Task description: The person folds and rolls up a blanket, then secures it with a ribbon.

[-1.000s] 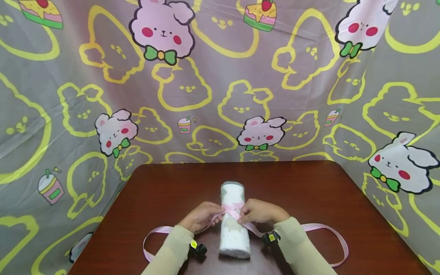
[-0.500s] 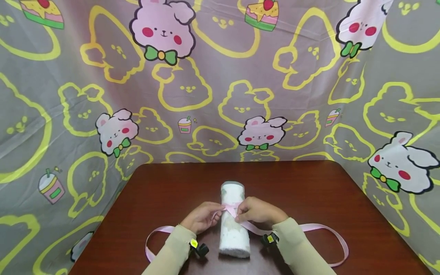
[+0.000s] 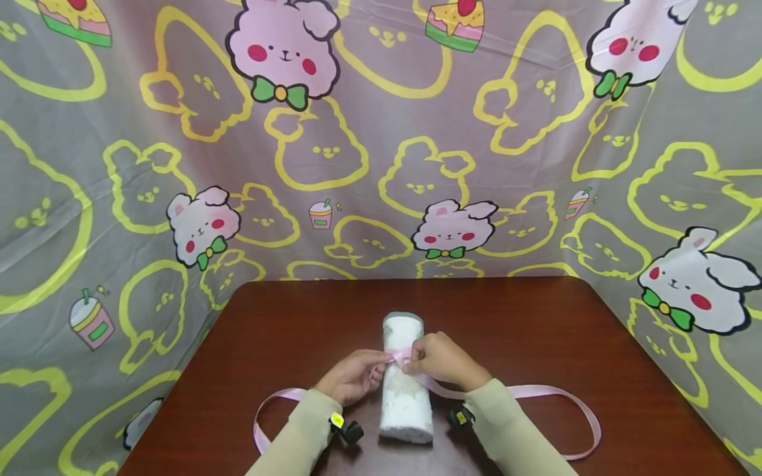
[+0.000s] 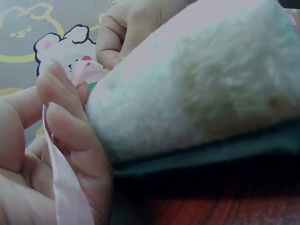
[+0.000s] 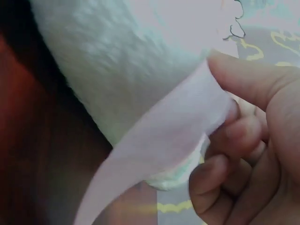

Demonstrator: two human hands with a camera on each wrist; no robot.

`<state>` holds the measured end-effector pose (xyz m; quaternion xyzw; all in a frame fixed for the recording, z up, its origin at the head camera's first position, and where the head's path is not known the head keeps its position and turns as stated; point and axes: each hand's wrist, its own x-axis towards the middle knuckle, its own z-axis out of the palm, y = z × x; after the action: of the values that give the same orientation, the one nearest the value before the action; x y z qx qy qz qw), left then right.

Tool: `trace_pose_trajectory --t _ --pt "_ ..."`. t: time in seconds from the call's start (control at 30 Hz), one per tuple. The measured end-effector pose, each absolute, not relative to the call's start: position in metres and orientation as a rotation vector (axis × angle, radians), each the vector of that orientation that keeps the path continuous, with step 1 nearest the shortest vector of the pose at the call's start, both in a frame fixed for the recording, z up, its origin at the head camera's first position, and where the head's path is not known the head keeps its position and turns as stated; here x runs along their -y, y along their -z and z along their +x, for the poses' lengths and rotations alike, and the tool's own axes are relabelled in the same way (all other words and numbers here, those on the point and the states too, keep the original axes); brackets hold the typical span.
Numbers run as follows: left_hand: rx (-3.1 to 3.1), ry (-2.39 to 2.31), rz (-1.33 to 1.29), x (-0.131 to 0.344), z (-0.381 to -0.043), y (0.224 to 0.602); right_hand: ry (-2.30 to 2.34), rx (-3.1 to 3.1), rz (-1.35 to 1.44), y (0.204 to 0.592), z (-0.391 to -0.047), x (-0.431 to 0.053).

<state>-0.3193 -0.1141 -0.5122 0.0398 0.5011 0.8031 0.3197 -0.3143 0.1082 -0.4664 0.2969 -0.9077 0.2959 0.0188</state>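
Observation:
A rolled white fluffy towel [image 3: 406, 413] with greyish patches lies lengthwise on the table, a pink ribbon [image 3: 401, 355] around its middle. From the left, my left hand [image 3: 355, 374] pinches the ribbon at the towel's side; in the left wrist view a ribbon tail [image 4: 68, 192] runs down across the fingers. On the other side, my right hand [image 3: 443, 360] pinches the ribbon over the towel's top. In the right wrist view the ribbon [image 5: 164, 126] hangs down from between thumb and curled fingers, beside the towel [image 5: 108, 61]. The crossing of the ribbon is partly hidden by the fingers.
Loose ribbon loops lie on the brown table [image 3: 297, 317], one left of the left sleeve [image 3: 297, 430] and a larger one right of the right sleeve [image 3: 514, 430]. A curtain [image 3: 369, 165] with cartoon rabbits stands behind and along both sides.
My right hand has moved up and slightly away from me, drawing the ribbon crossing smaller and flatter on the towel. My left hand stays nearly in place, still pinching ribbon.

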Motion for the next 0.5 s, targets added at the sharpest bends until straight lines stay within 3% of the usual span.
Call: trace_pose_trajectory --t 0.33,0.5 --pt "-1.35 -2.1 0.105 0.114 -0.32 0.508 -0.523 2.692 0.697 0.472 -0.314 -0.095" --pt "-1.353 -2.091 0.116 0.115 -0.319 0.51 -0.61 2.753 0.655 0.475 -0.31 -0.099"
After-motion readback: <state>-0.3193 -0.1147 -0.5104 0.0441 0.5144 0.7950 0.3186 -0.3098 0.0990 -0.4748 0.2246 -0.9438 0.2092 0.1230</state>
